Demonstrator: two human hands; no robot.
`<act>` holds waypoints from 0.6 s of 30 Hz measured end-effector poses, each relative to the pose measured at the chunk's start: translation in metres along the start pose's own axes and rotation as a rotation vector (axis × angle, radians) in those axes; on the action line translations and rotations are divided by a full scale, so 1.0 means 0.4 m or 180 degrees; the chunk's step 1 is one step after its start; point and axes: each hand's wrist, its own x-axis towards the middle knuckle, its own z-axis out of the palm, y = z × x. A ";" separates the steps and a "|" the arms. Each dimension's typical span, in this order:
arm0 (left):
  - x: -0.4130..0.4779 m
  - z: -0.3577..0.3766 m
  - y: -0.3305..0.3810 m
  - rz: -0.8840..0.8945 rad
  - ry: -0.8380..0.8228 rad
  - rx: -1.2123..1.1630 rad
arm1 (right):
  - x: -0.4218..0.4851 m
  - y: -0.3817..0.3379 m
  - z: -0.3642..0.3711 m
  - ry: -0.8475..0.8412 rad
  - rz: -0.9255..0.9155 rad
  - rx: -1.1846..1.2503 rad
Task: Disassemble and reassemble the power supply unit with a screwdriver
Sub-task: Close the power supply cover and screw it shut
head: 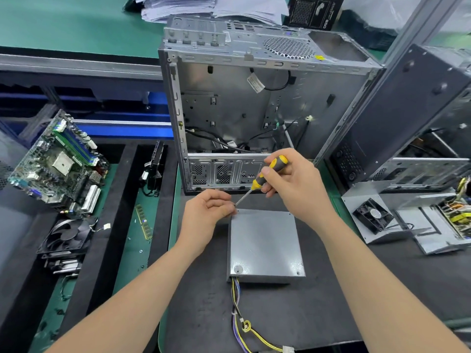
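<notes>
The grey metal power supply box (265,245) is lying flat on the dark bench (204,301). The right hand (293,184) is wrapping its fingers around the yellow-and-grey screwdriver (270,171), with the tip at the box's far-left corner. The left hand (206,212) is curling its fingers beside the tip, probably to steady it; if they are pinching something, I cannot tell.

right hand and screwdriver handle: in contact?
Touching. The head view shows the right hand with thumb and fingers wrapped round the handle of the screwdriver, no gap between them.
</notes>
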 end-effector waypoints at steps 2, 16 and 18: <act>-0.001 0.001 0.000 -0.0006 -0.0017 0.0009 | 0.002 -0.009 -0.002 -0.0026 -0.0033 -0.0074; 0.000 -0.006 -0.010 -0.0141 -0.0227 -0.0816 | 0.006 -0.025 -0.004 0.0110 0.0012 -0.0229; 0.000 -0.008 -0.010 -0.0141 -0.0260 -0.0722 | 0.007 -0.022 -0.004 0.0136 0.0014 -0.0208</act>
